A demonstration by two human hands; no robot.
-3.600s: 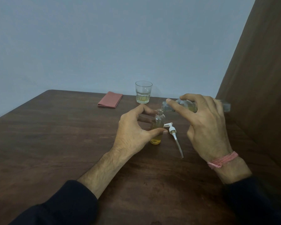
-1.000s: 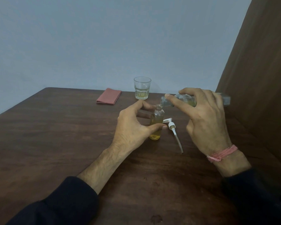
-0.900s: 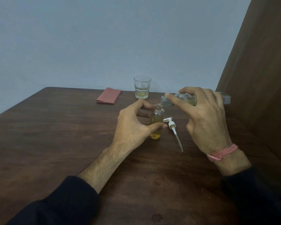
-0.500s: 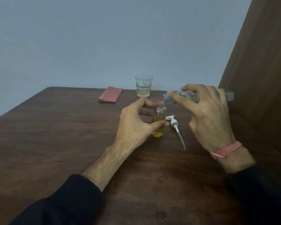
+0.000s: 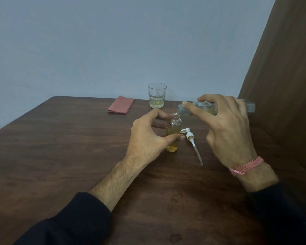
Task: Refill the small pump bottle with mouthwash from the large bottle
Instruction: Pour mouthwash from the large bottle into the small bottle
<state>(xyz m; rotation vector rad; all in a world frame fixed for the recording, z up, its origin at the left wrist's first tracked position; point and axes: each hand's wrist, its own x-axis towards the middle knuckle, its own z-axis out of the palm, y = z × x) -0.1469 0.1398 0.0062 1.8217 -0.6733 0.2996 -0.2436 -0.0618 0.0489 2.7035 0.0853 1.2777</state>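
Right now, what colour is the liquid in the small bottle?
Amber-yellow, in the small bottle; head view shows it.

1 head-worn view, facing forward and down — close over the table (image 5: pixel 64 152)

Small bottle (image 5: pixel 173 134): clear, upright on table, cap off, mouth open; yellow liquid up to approx the shoulder, neck empty. Pinched at mid-body btwn thumb & fingers. Big bottle (image 5: pixel 198 109): clear, lying approx horizontal in the air, mouth to the left, just above & touching/near the small bottle's rim; a bit of yellowish liquid inside, base sticking out to the right. Pump (image 5: pixel 191 137): white, lying flat just right of small bottle, dip tube pointing toward viewer.
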